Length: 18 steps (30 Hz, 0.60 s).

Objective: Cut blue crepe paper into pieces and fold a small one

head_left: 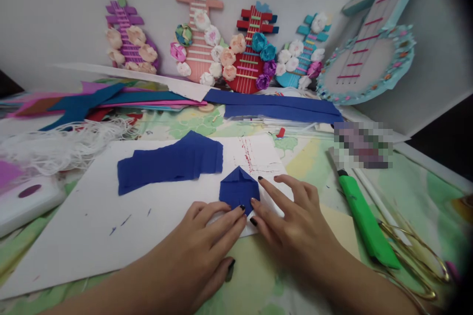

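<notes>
A small piece of dark blue crepe paper (239, 189) lies on a white board (92, 236), its far corners folded in to a point. My left hand (207, 246) rests flat with its fingertips on the near edge of the folded piece. On the right side of the piece, my right hand (291, 216) has its fingers spread, the fingertips touching or just beside its edge. Left of the folded piece, several more cut pieces of blue crepe paper (166, 165) lie overlapping on the board.
A green box cutter (365, 221) and gold-handled scissors (414, 256) lie at the right. White string (74, 142) is heaped at the left. Blue paper strips (277, 106) lie across the back. Decorated paper instruments (249, 54) lean against the wall.
</notes>
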Motion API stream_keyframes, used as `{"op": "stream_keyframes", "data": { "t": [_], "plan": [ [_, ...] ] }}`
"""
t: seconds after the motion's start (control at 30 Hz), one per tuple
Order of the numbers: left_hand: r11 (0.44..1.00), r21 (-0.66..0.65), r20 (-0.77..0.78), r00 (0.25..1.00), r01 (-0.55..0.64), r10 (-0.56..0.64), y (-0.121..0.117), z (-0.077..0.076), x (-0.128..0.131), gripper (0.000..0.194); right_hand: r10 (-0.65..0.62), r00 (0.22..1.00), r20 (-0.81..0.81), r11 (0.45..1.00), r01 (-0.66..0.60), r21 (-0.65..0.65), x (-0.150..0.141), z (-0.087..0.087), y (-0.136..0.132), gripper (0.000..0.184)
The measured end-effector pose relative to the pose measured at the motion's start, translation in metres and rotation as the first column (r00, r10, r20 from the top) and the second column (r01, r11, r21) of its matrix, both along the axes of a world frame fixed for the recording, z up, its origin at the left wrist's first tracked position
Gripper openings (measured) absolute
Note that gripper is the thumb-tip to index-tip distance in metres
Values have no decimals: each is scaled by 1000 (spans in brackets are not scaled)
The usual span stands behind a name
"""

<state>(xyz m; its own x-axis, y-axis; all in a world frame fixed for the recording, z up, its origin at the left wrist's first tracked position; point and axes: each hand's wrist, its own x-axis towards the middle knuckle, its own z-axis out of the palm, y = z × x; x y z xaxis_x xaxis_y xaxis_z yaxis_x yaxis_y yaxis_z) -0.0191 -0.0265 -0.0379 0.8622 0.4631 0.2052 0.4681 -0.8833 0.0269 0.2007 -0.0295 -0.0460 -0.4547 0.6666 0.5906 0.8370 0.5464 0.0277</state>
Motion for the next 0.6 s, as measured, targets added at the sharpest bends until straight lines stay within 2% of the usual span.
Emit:
{"op": "stream_keyframes", "data": {
  "t": [0.17, 0.33, 0.47, 0.53, 0.6],
  "plan": [
    [1000, -12, -11, 1000, -12, 12, -1, 3, 2, 49, -24, 1000, -1, 999, 24, 33, 3, 0, 3, 15],
    [999, -39, -2, 1000, -23, 23, -2, 3, 3, 48, 31, 1000, 3, 998, -31, 57, 2, 1, 2, 14],
    [996, -86, 24, 999, -33, 35, 0, 2, 0, 50, 219, 970, -104, 976, -217, 29, 1, 7, -7, 16],
    [991, -126, 59, 997, -42, 50, 1, 1, -2, 49, 327, 937, -125, 941, -335, -42, 0, 9, -13, 21],
    [982, -179, 100, 992, -57, 76, 2, 0, -5, 49, 389, 914, -116, 908, -401, -120, -1, 9, -16, 26]
  ]
}}
